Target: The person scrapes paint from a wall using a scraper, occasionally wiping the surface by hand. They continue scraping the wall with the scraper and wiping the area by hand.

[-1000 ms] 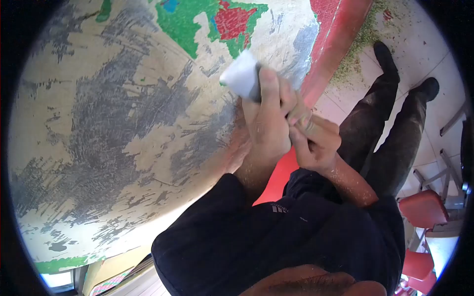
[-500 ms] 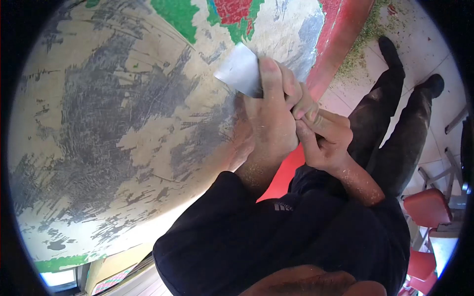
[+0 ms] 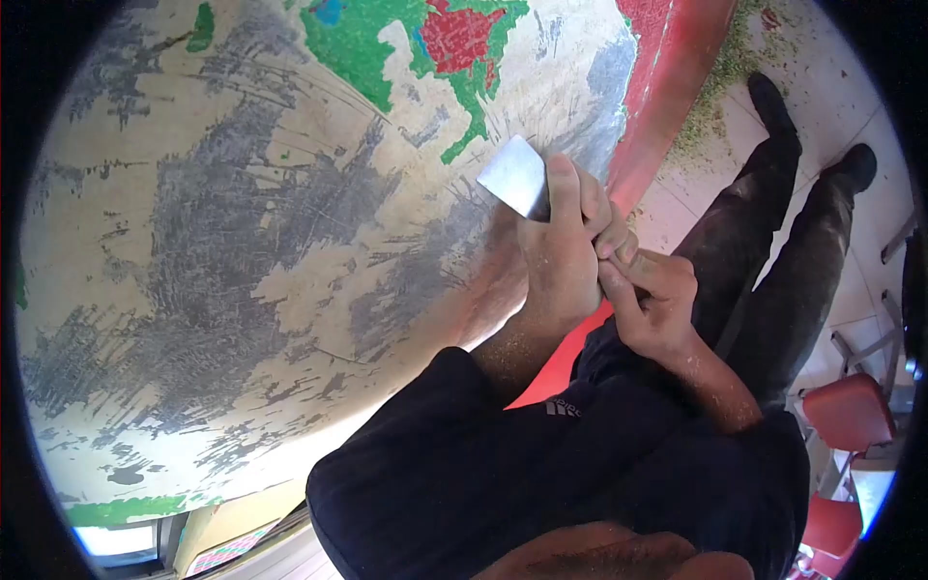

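My left hand (image 3: 563, 256) is closed round a scraper, its fingers wrapped over the handle just behind the flat metal blade (image 3: 514, 176). Farther back, my right hand (image 3: 659, 302) is also closed, its fingers pressed against those of my left hand at the rear of the tool. Most of the handle is hidden by both hands. The blade lies at or just above a large curved painted surface (image 3: 319, 290), scraped to cream and grey; contact cannot be made out. A green paint patch (image 3: 358, 53) with a red patch (image 3: 462, 37) inside it remains above the blade.
A red rim (image 3: 667, 106) borders the surface on the right. Paint flakes (image 3: 710, 121) litter the tiled floor near my feet (image 3: 773, 101). Red chairs (image 3: 849, 411) stand at lower right. Dust specks cover my forearms.
Both hands and the scraper have shifted right across the surface, away from the green patch. A narrow green strip beneath that patch now shows. The view has moved slightly.
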Demonstrator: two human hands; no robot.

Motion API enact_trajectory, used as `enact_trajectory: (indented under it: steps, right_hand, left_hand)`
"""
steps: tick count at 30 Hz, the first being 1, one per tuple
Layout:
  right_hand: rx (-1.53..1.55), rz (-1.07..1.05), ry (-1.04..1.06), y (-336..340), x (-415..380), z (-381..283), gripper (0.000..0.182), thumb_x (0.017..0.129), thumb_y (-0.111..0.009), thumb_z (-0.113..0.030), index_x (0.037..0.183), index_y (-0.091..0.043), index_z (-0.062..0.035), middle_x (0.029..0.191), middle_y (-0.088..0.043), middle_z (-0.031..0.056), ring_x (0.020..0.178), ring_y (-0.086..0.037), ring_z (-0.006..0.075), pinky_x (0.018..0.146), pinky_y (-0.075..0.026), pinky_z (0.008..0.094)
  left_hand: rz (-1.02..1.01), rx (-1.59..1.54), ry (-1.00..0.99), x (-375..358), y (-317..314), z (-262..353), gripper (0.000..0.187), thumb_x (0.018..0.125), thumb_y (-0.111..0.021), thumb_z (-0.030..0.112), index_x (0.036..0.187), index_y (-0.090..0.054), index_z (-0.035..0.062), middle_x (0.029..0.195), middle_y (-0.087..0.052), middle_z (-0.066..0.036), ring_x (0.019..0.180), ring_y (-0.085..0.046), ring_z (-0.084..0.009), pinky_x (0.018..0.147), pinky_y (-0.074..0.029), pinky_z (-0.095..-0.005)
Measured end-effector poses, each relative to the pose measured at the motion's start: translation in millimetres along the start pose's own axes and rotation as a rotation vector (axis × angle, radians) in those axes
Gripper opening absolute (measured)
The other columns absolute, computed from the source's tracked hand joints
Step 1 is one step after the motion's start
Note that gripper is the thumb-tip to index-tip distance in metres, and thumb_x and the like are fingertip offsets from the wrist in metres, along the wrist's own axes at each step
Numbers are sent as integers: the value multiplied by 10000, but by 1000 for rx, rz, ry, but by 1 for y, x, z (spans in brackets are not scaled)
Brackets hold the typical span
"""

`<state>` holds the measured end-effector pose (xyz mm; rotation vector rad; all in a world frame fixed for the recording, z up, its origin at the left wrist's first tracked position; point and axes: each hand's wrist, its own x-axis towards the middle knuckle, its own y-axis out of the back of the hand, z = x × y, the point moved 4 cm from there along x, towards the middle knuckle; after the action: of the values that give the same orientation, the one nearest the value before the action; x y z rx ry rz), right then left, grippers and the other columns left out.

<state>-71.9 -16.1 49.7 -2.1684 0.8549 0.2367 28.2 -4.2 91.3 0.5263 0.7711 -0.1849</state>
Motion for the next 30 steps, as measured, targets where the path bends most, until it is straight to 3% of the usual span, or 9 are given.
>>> enact_trajectory:
  steps: [3, 6, 9, 12, 15, 19, 22, 26, 30]
  right_hand:
    - [-100, -141, 10, 8, 5, 11, 98, 832, -594, 45, 902, -655, 74, 583, -535, 99, 493, -511, 127, 476, -390, 261]
    - [-38, -150, 134, 6, 4, 20, 111, 836, -580, 53, 912, -658, 74, 587, -540, 97, 489, -499, 125, 472, -382, 264]
    - [79, -87, 46, -5, 1, 17, 91, 834, -578, 56, 883, -653, 75, 593, -537, 100, 479, -477, 126, 465, -370, 270]
    - [95, -25, 39, -7, 15, 15, 40, 814, -659, 15, 849, -675, 4, 551, -485, 87, 441, -473, 165, 430, -340, 300]
    - [-66, -90, 139, -3, 5, 11, 29, 820, -647, 26, 819, -665, 3, 554, -494, 89, 438, -471, 158, 429, -350, 298]
    - [-86, -110, 106, -5, 5, 7, 54, 814, -647, 24, 767, -632, 1, 557, -498, 87, 436, -475, 144, 429, -361, 289]
    - [-67, -102, 155, -4, 15, 2, 11, 822, -651, 13, 818, -656, 4, 556, -506, 86, 437, -486, 146, 430, -369, 277]
    - [24, -174, 180, -4, 0, 6, 55, 822, -608, 36, 854, -634, 73, 599, -527, 109, 462, -505, 152, 453, -381, 275]
    - [3, -169, 186, -11, 23, -3, 79, 822, -608, 39, 882, -644, 75, 603, -543, 105, 472, -515, 143, 468, -391, 271]
  left_hand:
    - [55, -47, 29, 5, -2, -4, 459, 1007, -384, 436, 686, -360, 110, 554, -301, 2, 434, -322, -125, 430, -369, -320]
    - [24, -57, -28, 6, 3, -9, 448, 1010, -382, 424, 694, -361, 108, 546, -294, 3, 435, -318, -118, 438, -368, -313]
    - [42, 16, -2, 3, 9, -7, 443, 1012, -379, 419, 700, -357, 105, 537, -283, 3, 430, -314, -118, 431, -366, -315]
    - [23, 3, -95, 10, -2, 8, 440, 1013, -379, 415, 704, -354, 103, 537, -280, 0, 424, -313, -119, 420, -365, -318]
    - [-3, 2, -86, 1, 6, 0, 434, 1014, -378, 408, 708, -356, 101, 546, -285, -3, 431, -315, -120, 424, -371, -320]
    - [59, -24, -29, -6, 10, 0, 437, 1012, -381, 417, 712, -352, 100, 552, -288, -6, 432, -314, -122, 427, -373, -321]
    - [12, -2, -142, 3, -2, 11, 453, 1004, -387, 446, 711, -346, 103, 549, -282, -6, 427, -311, -126, 420, -366, -319]
    - [9, -58, -105, -9, 13, -1, 464, 999, -386, 468, 722, -359, 97, 547, -275, -4, 421, -306, -125, 418, -355, -315]
    - [27, -19, -242, -5, -2, 32, 470, 996, -384, 480, 720, -354, 100, 545, -278, -5, 415, -304, -126, 411, -343, -316]
